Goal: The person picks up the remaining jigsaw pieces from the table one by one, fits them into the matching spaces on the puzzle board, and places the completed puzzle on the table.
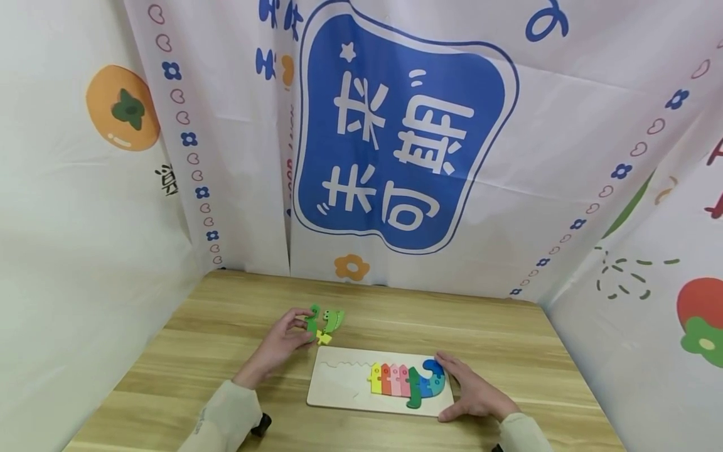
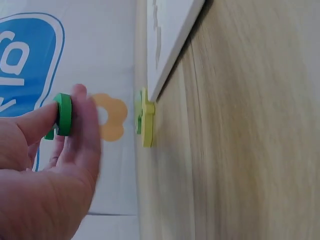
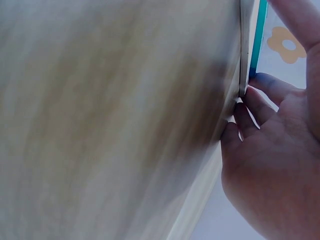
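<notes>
My left hand (image 1: 282, 342) pinches a green puzzle piece (image 2: 64, 115) between thumb and fingers, just off the table in the left wrist view. Beside it lie a light green crocodile-head piece (image 1: 335, 320) and a yellow puzzle piece (image 1: 324, 339). A pale wooden puzzle board (image 1: 336, 386) lies below them. Its right part carries yellow, orange, pink, blue and dark green pieces (image 1: 415, 388) fitted together; the left part shows bare wood. My right hand (image 1: 476, 390) grips the board's right end, fingers at the far corner and thumb at the near one.
The wood-grain table (image 1: 226, 314) extends around the board. White printed cloth (image 1: 243, 157) with a blue sign hangs behind the table, and more cloth stands at both sides.
</notes>
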`<state>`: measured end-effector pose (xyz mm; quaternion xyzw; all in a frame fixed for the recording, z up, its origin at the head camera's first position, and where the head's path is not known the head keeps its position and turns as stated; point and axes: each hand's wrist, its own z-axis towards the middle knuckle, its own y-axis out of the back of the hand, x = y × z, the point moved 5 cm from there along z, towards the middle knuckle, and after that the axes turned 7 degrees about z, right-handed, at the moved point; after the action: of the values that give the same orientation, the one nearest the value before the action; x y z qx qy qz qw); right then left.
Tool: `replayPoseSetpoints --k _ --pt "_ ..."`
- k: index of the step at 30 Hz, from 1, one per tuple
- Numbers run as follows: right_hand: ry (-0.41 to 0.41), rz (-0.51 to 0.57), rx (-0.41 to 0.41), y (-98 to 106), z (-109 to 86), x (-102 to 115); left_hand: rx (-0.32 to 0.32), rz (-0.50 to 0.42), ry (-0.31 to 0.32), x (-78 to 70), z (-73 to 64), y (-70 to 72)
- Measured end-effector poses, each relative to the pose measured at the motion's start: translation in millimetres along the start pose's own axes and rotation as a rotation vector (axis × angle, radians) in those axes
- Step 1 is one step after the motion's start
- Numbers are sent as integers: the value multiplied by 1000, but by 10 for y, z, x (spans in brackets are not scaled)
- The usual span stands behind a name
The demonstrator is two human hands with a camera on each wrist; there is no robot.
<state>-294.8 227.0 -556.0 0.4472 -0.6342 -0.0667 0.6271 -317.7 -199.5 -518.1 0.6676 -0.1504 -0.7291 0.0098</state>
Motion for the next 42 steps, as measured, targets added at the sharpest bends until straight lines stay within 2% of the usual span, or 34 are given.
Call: replayPoseSetpoints --k 3,6,10,15,20,25,33,42 --pt "2 -1 4 2 0 16 -32 61 1 -22 -14 -4" --pt "0 0 6 2 4 14 -35 58 10 -20 -22 -27" --pt "-4 -4 5 3 19 -2 -3 49 0 -23 -29 -77" --pt "-2 -6 1 7 39 -18 67 26 -32 -45 -40 -144" --pt "-4 0 2 -7 34 -35 116 60 -15 -37 -57 -237" --pt "-10 5 4 -34 13 -36 176 103 10 -33 -94 -427" --pt "-9 1 -3 -14 4 -7 257 187 -12 -53 -129 -795" --pt "-3 15 6 4 -9 17 283 233 -39 -78 -120 -1088"
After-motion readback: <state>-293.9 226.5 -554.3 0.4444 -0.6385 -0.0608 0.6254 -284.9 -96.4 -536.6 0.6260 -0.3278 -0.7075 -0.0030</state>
